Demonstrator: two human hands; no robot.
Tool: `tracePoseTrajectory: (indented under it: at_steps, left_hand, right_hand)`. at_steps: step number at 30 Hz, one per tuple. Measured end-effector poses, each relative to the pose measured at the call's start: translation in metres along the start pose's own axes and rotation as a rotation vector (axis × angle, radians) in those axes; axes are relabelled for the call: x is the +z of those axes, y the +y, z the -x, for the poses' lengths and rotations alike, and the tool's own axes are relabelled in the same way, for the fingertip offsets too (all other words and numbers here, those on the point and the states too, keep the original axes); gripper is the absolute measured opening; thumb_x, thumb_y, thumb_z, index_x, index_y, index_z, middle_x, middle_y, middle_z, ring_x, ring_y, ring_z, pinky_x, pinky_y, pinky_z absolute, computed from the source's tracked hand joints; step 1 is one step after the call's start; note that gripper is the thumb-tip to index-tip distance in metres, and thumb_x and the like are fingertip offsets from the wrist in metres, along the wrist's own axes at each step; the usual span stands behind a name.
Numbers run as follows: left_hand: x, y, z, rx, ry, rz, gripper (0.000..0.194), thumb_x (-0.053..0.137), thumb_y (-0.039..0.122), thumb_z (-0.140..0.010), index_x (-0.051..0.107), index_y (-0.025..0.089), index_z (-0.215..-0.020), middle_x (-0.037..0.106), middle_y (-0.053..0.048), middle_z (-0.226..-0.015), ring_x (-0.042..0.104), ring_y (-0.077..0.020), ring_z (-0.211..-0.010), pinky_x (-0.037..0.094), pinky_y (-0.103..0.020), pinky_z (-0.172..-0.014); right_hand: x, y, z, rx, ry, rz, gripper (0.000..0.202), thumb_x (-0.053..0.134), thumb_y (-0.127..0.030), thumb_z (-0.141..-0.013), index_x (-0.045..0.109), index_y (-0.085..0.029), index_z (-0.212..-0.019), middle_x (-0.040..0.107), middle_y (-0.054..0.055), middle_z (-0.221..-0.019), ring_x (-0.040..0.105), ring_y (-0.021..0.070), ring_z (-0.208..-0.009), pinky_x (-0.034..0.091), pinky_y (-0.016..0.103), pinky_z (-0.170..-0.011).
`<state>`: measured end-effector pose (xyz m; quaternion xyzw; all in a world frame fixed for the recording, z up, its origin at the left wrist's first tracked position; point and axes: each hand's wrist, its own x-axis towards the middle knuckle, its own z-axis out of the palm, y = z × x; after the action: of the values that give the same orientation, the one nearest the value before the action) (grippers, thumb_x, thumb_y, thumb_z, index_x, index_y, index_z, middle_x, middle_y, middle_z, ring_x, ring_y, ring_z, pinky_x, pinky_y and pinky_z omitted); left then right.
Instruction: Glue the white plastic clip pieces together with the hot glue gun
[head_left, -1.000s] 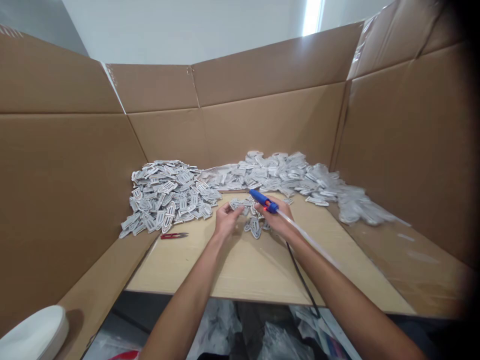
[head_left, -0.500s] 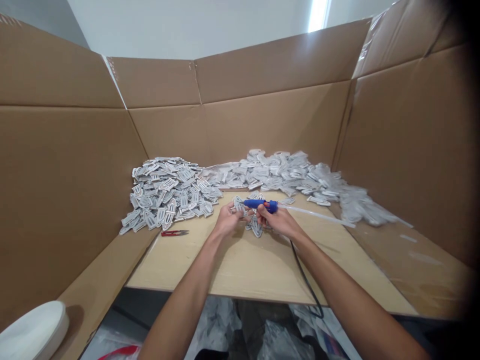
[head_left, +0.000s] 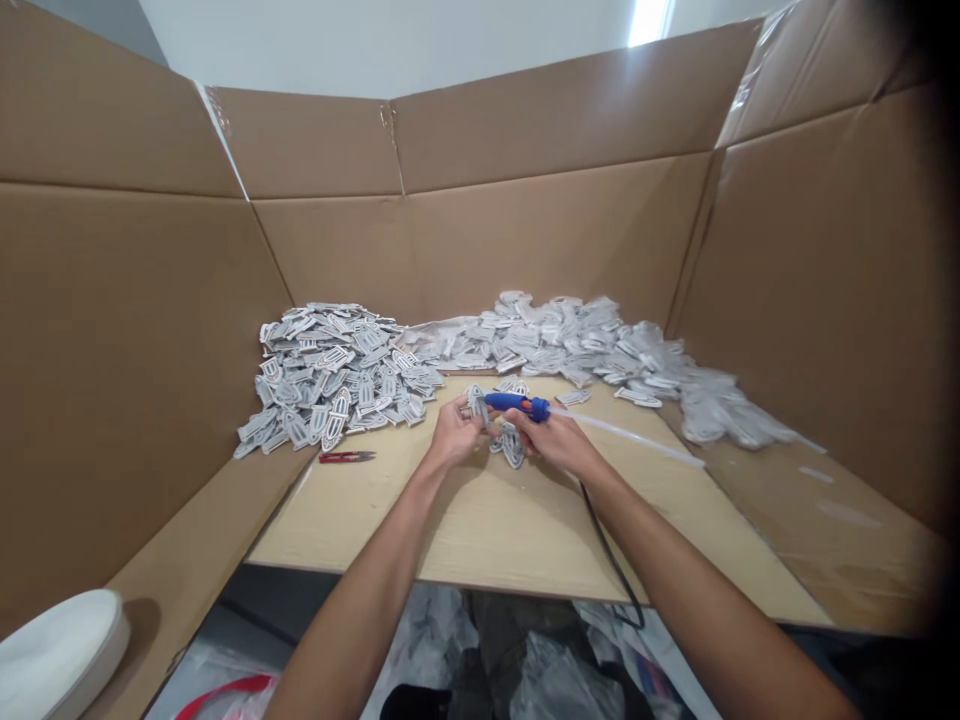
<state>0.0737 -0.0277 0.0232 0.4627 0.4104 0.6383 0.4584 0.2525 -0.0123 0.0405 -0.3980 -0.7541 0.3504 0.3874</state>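
Observation:
Between the fingers of my left hand (head_left: 454, 432) is a small grey-and-white slotted piece (head_left: 476, 402), pointed at one end. My right hand (head_left: 553, 438) is wrapped round a blue glue gun (head_left: 517, 404), its nozzle end up against that piece. Out of the gun's back runs a long clear glue stick (head_left: 630, 436), and a black cord (head_left: 609, 555) hangs below my right wrist. Beneath my hands a few more grey pieces (head_left: 512, 447) lie on the board. Whether glue is on the held piece is too small to tell.
A big heap of grey pieces (head_left: 330, 380) stands at the left back. Plastic-wrapped pieces (head_left: 555, 335) are piled along the back and right. Red thread snips (head_left: 346, 457) lie on the pale board (head_left: 360, 520). Cardboard walls (head_left: 540, 230) surround it; a white round container (head_left: 67, 650) is lower left.
The view has tilted slightly, shifting the scene a little. Both hands keep their hold, and the gun stays at the piece with its angle slightly changed.

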Motion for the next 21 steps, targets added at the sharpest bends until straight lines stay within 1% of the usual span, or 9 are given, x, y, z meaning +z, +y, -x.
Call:
tracePoseTrajectory:
  at_steps: [4, 8, 12, 15, 18, 21]
  left_hand:
    - [-0.001, -0.001, 0.001, 0.033, 0.034, -0.070, 0.034, 0.088, 0.028, -0.065, 0.070, 0.012, -0.088, 0.076, -0.013, -0.089, 0.074, -0.0249, -0.081, 0.058, -0.028, -0.057]
    - [-0.001, -0.001, 0.002, 0.066, 0.018, -0.088, 0.033, 0.086, 0.030, -0.068, 0.070, 0.013, -0.091, 0.076, -0.012, -0.091, 0.074, -0.0239, -0.081, 0.057, -0.027, -0.057]
    - [-0.002, -0.003, 0.002, 0.091, 0.022, -0.115, 0.030, 0.085, 0.029, -0.071, 0.070, 0.013, -0.092, 0.074, -0.010, -0.086, 0.071, -0.0206, -0.074, 0.057, -0.027, -0.059]
    - [-0.004, -0.006, 0.001, 0.107, 0.037, -0.133, 0.028, 0.084, 0.028, -0.073, 0.069, 0.014, -0.091, 0.073, -0.008, -0.083, 0.069, -0.0183, -0.070, 0.058, -0.029, -0.062]
    - [-0.006, -0.008, 0.000, 0.129, 0.056, -0.165, 0.024, 0.082, 0.028, -0.076, 0.068, 0.015, -0.091, 0.073, -0.007, -0.083, 0.068, -0.0173, -0.068, 0.057, -0.029, -0.064]
    - [-0.009, -0.007, 0.000, 0.156, 0.072, -0.249, 0.019, 0.079, 0.026, -0.079, 0.068, 0.016, -0.090, 0.072, -0.006, -0.081, 0.067, -0.0169, -0.068, 0.054, -0.027, -0.064]
  right_hand:
    - [0.001, -0.002, -0.001, -0.022, 0.042, 0.085, 0.048, 0.057, -0.067, -0.087, 0.070, -0.025, -0.068, 0.057, -0.001, -0.049, 0.055, 0.0179, -0.052, 0.040, 0.028, -0.054]
    - [0.002, -0.001, -0.002, -0.017, 0.055, 0.137, 0.045, 0.058, -0.065, -0.087, 0.074, -0.026, -0.071, 0.058, 0.000, -0.050, 0.056, 0.0190, -0.055, 0.041, 0.029, -0.058]
    - [0.002, -0.002, -0.002, 0.012, 0.023, 0.112, 0.045, 0.059, -0.064, -0.087, 0.073, -0.026, -0.068, 0.056, -0.001, -0.048, 0.053, 0.0177, -0.050, 0.040, 0.029, -0.054]
    - [0.003, -0.003, -0.001, 0.010, 0.022, 0.111, 0.045, 0.059, -0.062, -0.088, 0.070, -0.025, -0.065, 0.055, -0.001, -0.046, 0.053, 0.0173, -0.048, 0.039, 0.029, -0.052]
    - [0.007, -0.003, 0.001, -0.050, 0.020, 0.128, 0.043, 0.059, -0.058, -0.091, 0.070, -0.023, -0.069, 0.061, 0.000, -0.053, 0.055, 0.0176, -0.052, 0.040, 0.028, -0.055]
    - [0.010, -0.003, 0.003, -0.192, -0.010, 0.198, 0.036, 0.056, -0.052, -0.095, 0.072, -0.022, -0.083, 0.070, 0.002, -0.070, 0.060, 0.0182, -0.062, 0.040, 0.027, -0.061]
